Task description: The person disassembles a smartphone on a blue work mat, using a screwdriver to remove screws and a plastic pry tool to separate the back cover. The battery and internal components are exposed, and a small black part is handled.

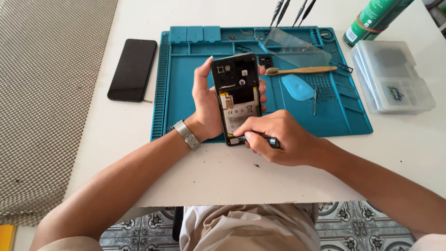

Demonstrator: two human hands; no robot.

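Note:
My left hand (205,104) grips an opened black smartphone (237,90) with its back cover off, battery and circuit board showing. It holds the phone tilted up over the blue repair mat (186,93). A metal bracelet (186,134) sits on that wrist. My right hand (274,137) pinches a small dark screwdriver (265,139), whose tip meets the phone's bottom edge.
A second black phone (133,69) lies left of the mat. On the mat lie a bamboo toothbrush (302,70), a blue pick (297,87), tweezers (316,100) and a clear panel (295,46). A clear plastic box (392,76) and a green spray can (374,18) stand at right.

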